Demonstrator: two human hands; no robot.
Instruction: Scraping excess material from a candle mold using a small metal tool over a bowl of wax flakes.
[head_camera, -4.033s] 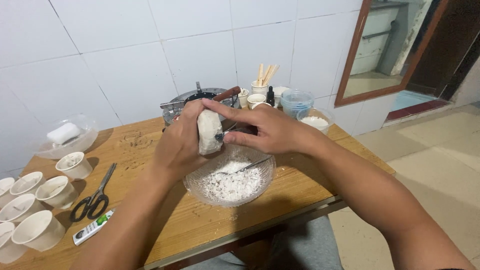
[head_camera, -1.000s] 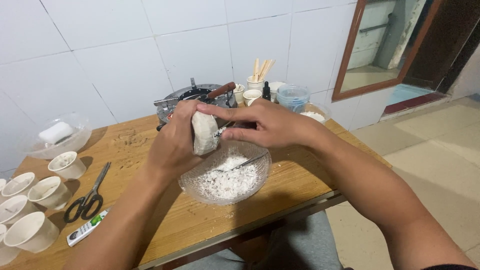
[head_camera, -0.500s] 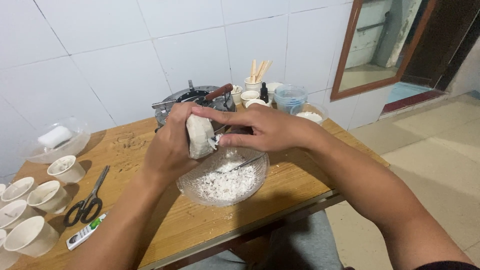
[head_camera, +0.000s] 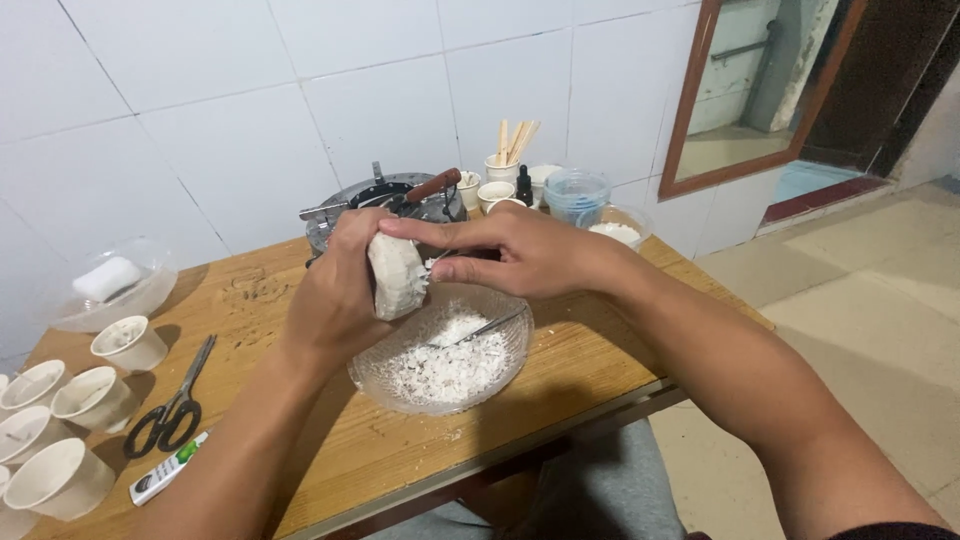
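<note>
My left hand (head_camera: 335, 290) grips a white block (head_camera: 396, 276) upright above a clear glass bowl (head_camera: 385, 385). My right hand (head_camera: 505, 250) is closed on a small knife, its blade pressed against the block's right side. White shavings (head_camera: 445, 365) lie heaped in the bowl, and a thin metal utensil (head_camera: 480, 330) rests among them. The bowl stands on a wooden table (head_camera: 560, 350) near its front edge.
Several small white cups (head_camera: 60, 420) stand at the left, with black scissors (head_camera: 170, 405) and a small tube (head_camera: 165, 470) beside them. A clear bowl holding a white block (head_camera: 108, 280) sits back left. A metal pan (head_camera: 385, 200), jars with wooden sticks (head_camera: 510, 155) and a blue container (head_camera: 577, 195) line the tiled wall.
The view has shifted slightly, and my hands with the block have stayed over the bowl, the right hand still working against the block. Nothing was let go or picked up.
</note>
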